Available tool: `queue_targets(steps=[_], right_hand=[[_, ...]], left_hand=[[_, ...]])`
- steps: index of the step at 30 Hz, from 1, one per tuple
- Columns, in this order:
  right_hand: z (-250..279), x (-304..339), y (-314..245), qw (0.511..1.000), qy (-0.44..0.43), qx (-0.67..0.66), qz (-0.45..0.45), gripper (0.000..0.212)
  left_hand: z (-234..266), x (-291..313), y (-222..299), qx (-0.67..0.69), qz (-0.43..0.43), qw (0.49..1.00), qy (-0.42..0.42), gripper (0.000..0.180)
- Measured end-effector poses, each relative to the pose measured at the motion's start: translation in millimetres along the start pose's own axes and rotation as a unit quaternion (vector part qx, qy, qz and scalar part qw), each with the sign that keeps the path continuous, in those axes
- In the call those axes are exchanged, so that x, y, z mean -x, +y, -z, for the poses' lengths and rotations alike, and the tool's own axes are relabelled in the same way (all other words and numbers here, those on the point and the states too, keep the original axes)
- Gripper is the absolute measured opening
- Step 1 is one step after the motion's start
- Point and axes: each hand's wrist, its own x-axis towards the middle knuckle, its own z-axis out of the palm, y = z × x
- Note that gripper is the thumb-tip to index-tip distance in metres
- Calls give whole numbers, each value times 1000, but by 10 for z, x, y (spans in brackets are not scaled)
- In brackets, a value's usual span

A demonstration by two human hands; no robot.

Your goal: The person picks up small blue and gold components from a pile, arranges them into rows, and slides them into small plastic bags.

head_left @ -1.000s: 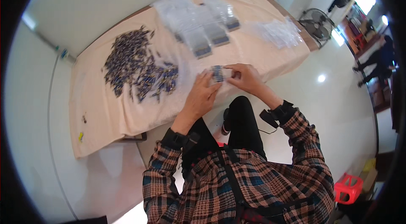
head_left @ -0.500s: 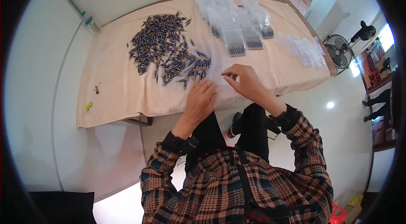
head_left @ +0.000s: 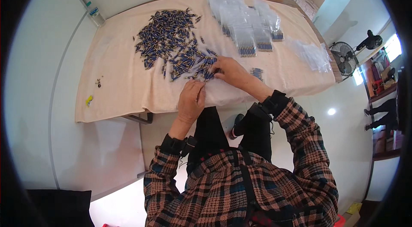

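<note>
A large heap of small blue cylinders with gold ends (head_left: 165, 34) lies on the cloth-covered table, with a looser spread of them (head_left: 186, 62) at its near side. At that spread's right edge, my right hand (head_left: 234, 72) has its fingers curled inward over the pieces; its fingertips are partly hidden. My left hand (head_left: 192, 98) rests near the table's front edge, fingers bent together, tips beside the nearest pieces. What either hand holds cannot be made out. Just right of my right hand lies a small, neat group of the same cylinders (head_left: 257, 73).
Filled clear plastic bags (head_left: 246, 34) lie in overlapping rows at the back right. More flat clear bags (head_left: 311, 55) lie near the right edge. A bottle (head_left: 95, 14) stands at the far left corner. A small yellow item (head_left: 89, 100) lies front left. Beyond the table is a fan (head_left: 344, 59).
My right hand has moved left onto the edge of the loose pieces, and the small group on the right now shows. My left hand has shifted slightly left and nearer to me.
</note>
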Motion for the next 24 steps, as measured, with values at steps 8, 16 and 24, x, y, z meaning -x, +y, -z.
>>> queue_targets(steps=[8, 16, 24], right_hand=[[345, 305, -147, 970, 85, -192, -123, 16], [1115, 1269, 16, 959, 204, -42, -190, 11], [1049, 1748, 198, 951, 176, 86, -239, 10]], left_hand=[[-55, -25, 94, -22, 13, 1000, -17, 18], [-482, -258, 445, 32, -50, 995, -78, 23], [-1060, -397, 608, 77, -83, 974, -194, 28]])
